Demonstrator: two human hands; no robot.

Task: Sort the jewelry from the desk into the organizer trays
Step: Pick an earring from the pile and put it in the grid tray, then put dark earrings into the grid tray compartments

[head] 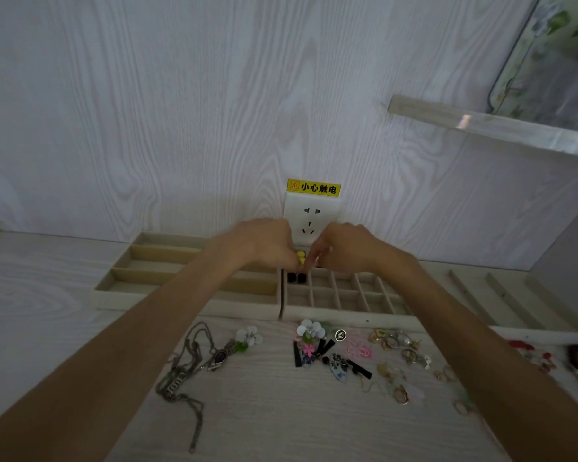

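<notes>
Grid tray (347,295): beige, small compartments, taken as the landmark.
Left hand (264,243) and right hand (344,245): above its far left corner, fingers curled, together pinching yellow earrings (301,257), apparently a pair.
Black earrings (296,277): in the compartment just below.
Slotted tray (187,278): touching its left side.
Loose jewelry (341,358) and chain necklace (184,371): on the desk before it.

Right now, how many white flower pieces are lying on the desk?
2: one white flower beside the chains on the left, another white flower just below the grid tray. Others may hide in the pile.
</notes>
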